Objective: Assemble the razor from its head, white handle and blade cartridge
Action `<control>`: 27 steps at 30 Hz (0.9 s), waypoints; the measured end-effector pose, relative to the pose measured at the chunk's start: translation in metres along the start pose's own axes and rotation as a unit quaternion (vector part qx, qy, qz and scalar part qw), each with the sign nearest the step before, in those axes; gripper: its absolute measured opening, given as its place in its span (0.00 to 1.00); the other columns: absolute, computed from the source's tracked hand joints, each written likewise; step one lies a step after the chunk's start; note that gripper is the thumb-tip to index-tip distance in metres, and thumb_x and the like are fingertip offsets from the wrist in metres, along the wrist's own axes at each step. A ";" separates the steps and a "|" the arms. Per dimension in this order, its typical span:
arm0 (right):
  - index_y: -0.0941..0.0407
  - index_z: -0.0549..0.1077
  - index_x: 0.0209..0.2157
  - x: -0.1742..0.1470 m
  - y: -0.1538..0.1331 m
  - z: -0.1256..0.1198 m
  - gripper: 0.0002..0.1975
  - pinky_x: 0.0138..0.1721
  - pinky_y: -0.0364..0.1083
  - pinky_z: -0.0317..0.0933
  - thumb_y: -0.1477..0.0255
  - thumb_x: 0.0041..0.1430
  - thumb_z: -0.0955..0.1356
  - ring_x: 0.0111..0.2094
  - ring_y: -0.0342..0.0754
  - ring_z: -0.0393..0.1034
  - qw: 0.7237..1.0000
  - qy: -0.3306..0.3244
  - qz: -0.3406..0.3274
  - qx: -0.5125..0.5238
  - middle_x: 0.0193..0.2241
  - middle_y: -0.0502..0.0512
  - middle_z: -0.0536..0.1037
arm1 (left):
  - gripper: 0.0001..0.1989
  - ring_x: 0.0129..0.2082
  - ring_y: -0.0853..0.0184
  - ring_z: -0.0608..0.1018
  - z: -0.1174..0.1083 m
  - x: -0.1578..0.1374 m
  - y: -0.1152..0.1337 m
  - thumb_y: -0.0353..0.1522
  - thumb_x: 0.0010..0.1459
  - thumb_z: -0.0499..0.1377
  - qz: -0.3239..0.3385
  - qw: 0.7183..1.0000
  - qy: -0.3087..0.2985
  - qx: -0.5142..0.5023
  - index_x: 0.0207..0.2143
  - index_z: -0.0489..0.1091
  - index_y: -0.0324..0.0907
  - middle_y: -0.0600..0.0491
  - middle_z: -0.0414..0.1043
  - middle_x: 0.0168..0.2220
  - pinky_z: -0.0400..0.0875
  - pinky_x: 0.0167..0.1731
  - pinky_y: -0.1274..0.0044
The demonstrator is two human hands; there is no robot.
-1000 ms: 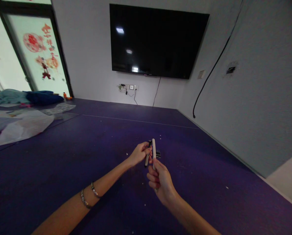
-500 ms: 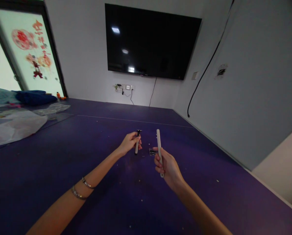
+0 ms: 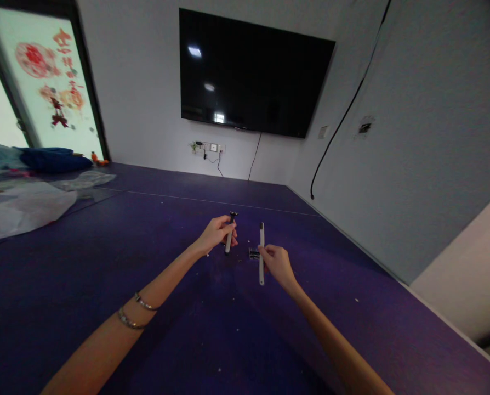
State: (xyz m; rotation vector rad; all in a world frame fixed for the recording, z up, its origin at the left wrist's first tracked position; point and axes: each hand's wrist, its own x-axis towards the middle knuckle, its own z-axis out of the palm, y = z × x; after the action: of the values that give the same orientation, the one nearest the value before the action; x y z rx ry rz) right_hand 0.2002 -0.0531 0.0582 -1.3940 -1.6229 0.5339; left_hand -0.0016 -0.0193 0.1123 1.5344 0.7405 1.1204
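My left hand [image 3: 218,235] is closed around a razor [image 3: 229,241], which has a dark head at the top and a pale handle with a black lower end. To its right, my right hand [image 3: 278,266] pinches a slim white stick [image 3: 262,271] near the middle. This stick stands nearly upright, with a dark oval patch at its upper end and a small hole at the lower one. Between the hands, a small clear packet with something black in it [image 3: 254,253] lies on the purple surface [image 3: 179,318], partly behind my right fingers.
White specks lie scattered over the surface. At the left are crumpled plastic sheeting [image 3: 27,211], blue cloth [image 3: 56,160] and a small orange object [image 3: 98,159]. A television [image 3: 253,71] hangs on the far wall above some sockets [image 3: 212,147]. One black cable [image 3: 343,118] dangles at the right.
My right hand has shifted its hold to a pinch at the middle of the white stick and turned it, so the dark patch shows. The left hand still holds the razor, slightly higher.
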 end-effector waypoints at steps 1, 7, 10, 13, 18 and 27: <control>0.58 0.66 0.15 0.001 0.004 0.004 0.21 0.17 0.39 0.49 0.59 0.54 0.61 0.15 0.41 0.62 0.998 0.001 -0.013 -0.060 0.12 0.52 0.68 | 0.07 0.19 0.70 0.75 0.001 -0.001 0.001 0.32 0.54 0.55 0.000 1.000 -0.003 -0.002 0.33 0.61 0.37 0.54 0.68 0.23 0.71 0.20 0.78; 0.59 0.72 0.17 0.000 0.014 0.027 0.17 0.24 0.40 0.52 0.67 0.54 0.61 0.24 0.46 0.70 0.956 -0.092 0.007 -0.278 0.18 0.56 0.74 | 0.04 0.19 0.69 0.75 0.005 -0.003 0.006 0.30 0.55 0.53 -0.004 1.000 -0.007 0.006 0.32 0.60 0.37 0.55 0.67 0.22 0.71 0.20 0.77; 0.59 0.75 0.23 0.000 0.014 0.034 0.16 0.27 0.41 0.56 0.65 0.55 0.61 0.30 0.50 0.73 0.935 -0.132 0.024 -0.328 0.25 0.61 0.77 | 0.04 0.19 0.69 0.75 0.006 -0.003 0.006 0.30 0.55 0.53 -0.006 1.000 -0.008 0.006 0.32 0.60 0.37 0.55 0.67 0.22 0.71 0.20 0.77; 0.60 0.76 0.30 -0.001 0.012 0.036 0.17 0.31 0.43 0.59 0.64 0.55 0.61 0.34 0.53 0.73 0.921 -0.149 0.035 -0.358 0.31 0.65 0.77 | 0.04 0.19 0.69 0.75 0.006 -0.002 0.005 0.30 0.55 0.53 -0.008 1.000 -0.010 0.006 0.32 0.60 0.37 0.55 0.67 0.22 0.71 0.19 0.77; 0.60 0.75 0.33 -0.002 0.011 0.039 0.17 0.33 0.45 0.61 0.64 0.56 0.60 0.36 0.55 0.73 0.916 -0.159 0.039 -0.367 0.33 0.66 0.77 | 0.04 0.19 0.68 0.75 0.005 -0.001 -0.001 0.30 0.55 0.53 -0.006 1.000 -0.022 0.004 0.32 0.61 0.37 0.54 0.68 0.23 0.71 0.19 0.77; 0.59 0.76 0.32 -0.007 0.012 0.044 0.21 0.33 0.47 0.62 0.59 0.57 0.59 0.35 0.56 0.73 0.920 -0.137 0.026 -0.366 0.32 0.66 0.77 | 0.05 0.19 0.69 0.75 0.010 0.000 -0.011 0.31 0.55 0.53 -0.017 0.999 -0.044 0.015 0.32 0.61 0.37 0.54 0.68 0.22 0.70 0.18 0.78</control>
State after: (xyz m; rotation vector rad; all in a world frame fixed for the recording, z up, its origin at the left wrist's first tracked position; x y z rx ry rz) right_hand 0.1698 -0.0464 0.0246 -1.9701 -2.1430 0.1384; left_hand 0.0085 -0.0201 0.1017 1.5799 0.7236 1.0127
